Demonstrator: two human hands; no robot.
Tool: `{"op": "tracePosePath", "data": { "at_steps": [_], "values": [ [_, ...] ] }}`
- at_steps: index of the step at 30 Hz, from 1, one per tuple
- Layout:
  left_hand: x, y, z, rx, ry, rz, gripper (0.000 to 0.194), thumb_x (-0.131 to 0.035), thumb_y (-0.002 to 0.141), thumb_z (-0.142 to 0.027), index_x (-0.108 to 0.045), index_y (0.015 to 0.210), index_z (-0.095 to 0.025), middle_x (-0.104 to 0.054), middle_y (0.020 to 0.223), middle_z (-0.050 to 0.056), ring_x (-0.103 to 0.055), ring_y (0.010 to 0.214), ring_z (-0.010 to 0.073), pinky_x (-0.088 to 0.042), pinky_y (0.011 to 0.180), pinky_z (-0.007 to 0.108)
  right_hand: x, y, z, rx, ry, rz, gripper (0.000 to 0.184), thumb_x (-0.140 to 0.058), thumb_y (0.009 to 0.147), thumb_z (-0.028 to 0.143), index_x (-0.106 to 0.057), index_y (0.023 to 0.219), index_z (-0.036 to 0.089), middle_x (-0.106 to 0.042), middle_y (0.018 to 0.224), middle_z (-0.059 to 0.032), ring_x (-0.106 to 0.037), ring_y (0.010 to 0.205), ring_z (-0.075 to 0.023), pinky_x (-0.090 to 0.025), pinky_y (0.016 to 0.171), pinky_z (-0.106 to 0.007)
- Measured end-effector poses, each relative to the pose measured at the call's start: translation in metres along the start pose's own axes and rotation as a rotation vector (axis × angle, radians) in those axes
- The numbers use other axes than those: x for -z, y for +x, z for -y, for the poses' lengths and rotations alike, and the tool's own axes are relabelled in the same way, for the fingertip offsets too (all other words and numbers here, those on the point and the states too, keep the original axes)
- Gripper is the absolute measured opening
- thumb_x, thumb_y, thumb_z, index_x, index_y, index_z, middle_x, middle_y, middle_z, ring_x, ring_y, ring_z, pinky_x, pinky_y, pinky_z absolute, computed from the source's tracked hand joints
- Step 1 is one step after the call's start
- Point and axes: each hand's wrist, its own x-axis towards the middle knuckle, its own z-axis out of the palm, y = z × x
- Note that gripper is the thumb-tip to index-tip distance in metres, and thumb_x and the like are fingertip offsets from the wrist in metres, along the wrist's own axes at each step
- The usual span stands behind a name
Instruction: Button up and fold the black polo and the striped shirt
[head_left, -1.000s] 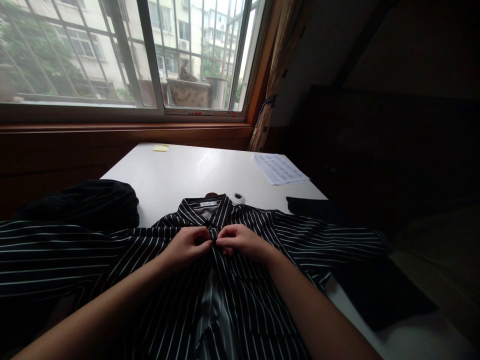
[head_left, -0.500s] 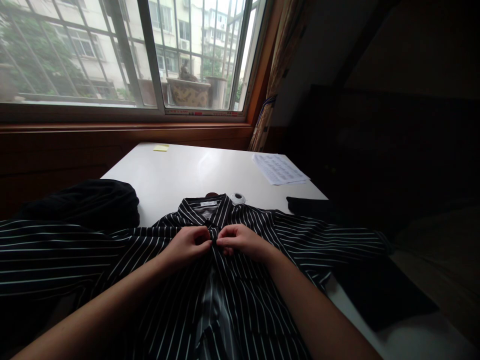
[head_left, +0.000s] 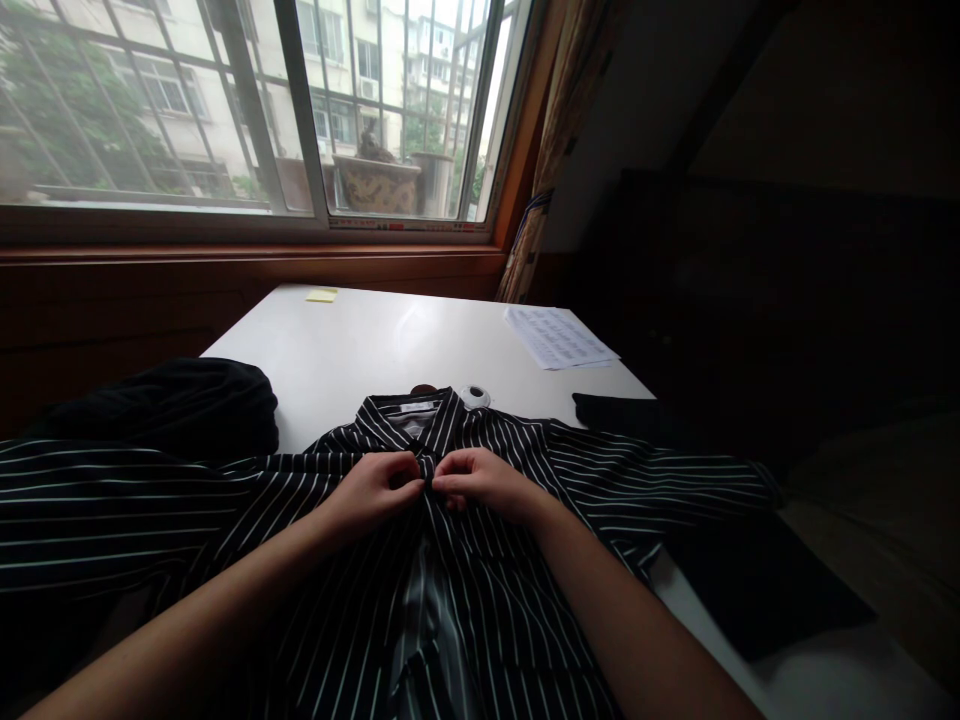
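Observation:
A black shirt with white stripes (head_left: 517,570) lies front up with its collar away from me and its sleeves spread to both sides. Just below the collar, my left hand (head_left: 382,487) pinches the front edge of the shirt between thumb and fingers. Close beside it, my right hand (head_left: 484,482) pinches the same front band from the other side. The fingertips nearly meet; any button between them is too small to make out. Lower down, the shirt front hangs apart and shows its grey inside.
Beneath the shirt is a white table (head_left: 360,330). A dark cloth bundle (head_left: 165,400) sits at the left, and dark fabric (head_left: 765,580) lies at the right. Printed papers (head_left: 559,337), a yellow sticky note (head_left: 322,295) and a small white round object (head_left: 475,397) are farther back.

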Motion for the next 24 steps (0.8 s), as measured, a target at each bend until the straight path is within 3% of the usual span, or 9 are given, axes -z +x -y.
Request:
{"op": "tracePosePath", "data": {
  "at_steps": [18, 24],
  "values": [
    [0.0010, 0.0001, -0.0025, 0.002, -0.055, -0.019, 0.020, -0.057, 0.087, -0.032, -0.062, 0.077, -0.015, -0.059, 0.069, -0.001, -0.052, 0.063, 0.0120, -0.038, 0.059, 0.022, -0.0009, 0.0031, -0.0024, 0.020, 0.037, -0.089, 0.029, -0.073, 0.079, 0.041, -0.062, 0.088, 0.015, -0.063, 0.063, 0.0016, -0.060, 0.054, -0.0104, -0.046, 0.048, -0.019],
    [0.0010, -0.0007, -0.0040, 0.020, -0.045, -0.013, 0.024, -0.056, 0.088, -0.035, -0.063, 0.077, -0.015, -0.058, 0.067, -0.001, -0.051, 0.062, 0.0124, -0.038, 0.057, 0.022, -0.0072, 0.0031, -0.0007, 0.039, -0.062, -0.102, 0.033, -0.075, 0.078, 0.042, -0.059, 0.092, 0.018, -0.061, 0.066, 0.0038, -0.058, 0.050, -0.0096, -0.045, 0.043, -0.019]
  ]
}}
